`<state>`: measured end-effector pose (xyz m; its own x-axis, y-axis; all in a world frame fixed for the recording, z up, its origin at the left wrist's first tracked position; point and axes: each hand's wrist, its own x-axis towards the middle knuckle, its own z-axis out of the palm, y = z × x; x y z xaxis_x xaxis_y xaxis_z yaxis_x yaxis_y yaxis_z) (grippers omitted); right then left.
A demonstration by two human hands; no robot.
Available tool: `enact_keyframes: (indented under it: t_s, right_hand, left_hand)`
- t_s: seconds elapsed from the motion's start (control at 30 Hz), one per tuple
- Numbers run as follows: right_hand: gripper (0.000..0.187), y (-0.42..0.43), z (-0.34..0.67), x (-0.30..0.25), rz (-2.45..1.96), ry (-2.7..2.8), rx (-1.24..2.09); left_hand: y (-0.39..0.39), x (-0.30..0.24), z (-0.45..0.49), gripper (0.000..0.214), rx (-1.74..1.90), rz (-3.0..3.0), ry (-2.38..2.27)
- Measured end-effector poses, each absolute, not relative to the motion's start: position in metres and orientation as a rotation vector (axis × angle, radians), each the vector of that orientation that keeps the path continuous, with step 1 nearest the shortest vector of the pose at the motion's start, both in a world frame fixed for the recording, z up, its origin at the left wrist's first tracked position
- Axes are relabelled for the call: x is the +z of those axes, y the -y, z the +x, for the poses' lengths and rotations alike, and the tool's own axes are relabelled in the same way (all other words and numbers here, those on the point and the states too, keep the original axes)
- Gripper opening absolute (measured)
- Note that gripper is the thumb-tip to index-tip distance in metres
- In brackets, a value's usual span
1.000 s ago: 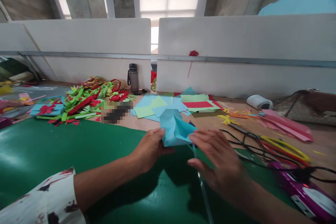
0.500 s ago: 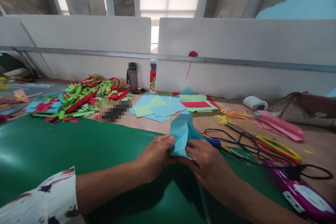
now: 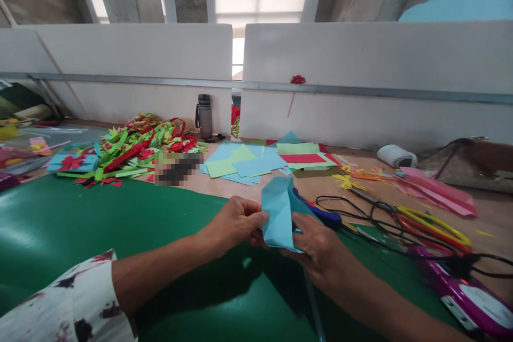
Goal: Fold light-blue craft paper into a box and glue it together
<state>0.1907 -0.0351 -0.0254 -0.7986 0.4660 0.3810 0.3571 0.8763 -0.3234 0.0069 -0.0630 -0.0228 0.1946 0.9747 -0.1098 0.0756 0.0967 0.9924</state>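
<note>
A folded light-blue paper piece (image 3: 277, 214), shaped like a small open bag, is held up between my two hands above the green mat. My left hand (image 3: 242, 220) pinches its left edge, thumb on the near face. On the right side, my right hand (image 3: 315, 240) grips the lower part, with fingers partly inside the fold and some hidden behind it. Just beyond my right hand lies a blue-handled tool (image 3: 326, 216), partly covered by the paper. A thin clear stick (image 3: 315, 307) runs down from beneath my right hand.
A green mat (image 3: 80, 230) covers the near table. Cut paper strips (image 3: 128, 149) are heaped at left, near a dark bottle (image 3: 205, 117). Coloured sheets (image 3: 260, 163) lie ahead. At right are yellow-handled scissors (image 3: 433, 224), a black cord (image 3: 372, 219) and a purple device (image 3: 473, 299).
Both hands and the blue paper have shifted slightly lower. My left hand's grip has moved a little along the paper's left edge, and its fingers show more. The view has turned slightly.
</note>
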Motion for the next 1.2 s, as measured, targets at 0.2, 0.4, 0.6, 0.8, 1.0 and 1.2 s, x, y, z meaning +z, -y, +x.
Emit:
enact_keyframes:
  t_s: [0.2,0.4,0.6,0.8,1.0,1.2]
  right_hand:
    - [0.021,0.039,0.191,-0.021,-0.585,2.628,0.325]
    - [0.017,0.042,0.188,-0.019,-0.649,2.707,0.310]
    - [0.008,0.043,0.182,-0.019,-0.837,2.724,0.316]
    - [0.021,0.038,0.182,-0.027,-0.617,2.712,0.290]
    - [0.022,0.034,0.184,-0.036,-0.653,2.716,0.251]
    - [0.019,0.037,0.184,-0.036,-0.767,2.763,0.265]
  left_hand:
    - [0.063,-0.025,0.003,0.032,0.953,1.243,-1.148]
    - [0.064,-0.031,0.003,0.036,0.926,1.230,-1.121]
    - [0.066,-0.036,0.007,0.037,0.924,1.190,-1.162]
    - [0.063,-0.034,0.004,0.027,0.888,1.205,-1.238]
    - [0.058,-0.035,-0.001,0.018,0.844,1.266,-1.263]
    - [0.057,-0.038,-0.009,0.018,0.760,1.412,-1.311]
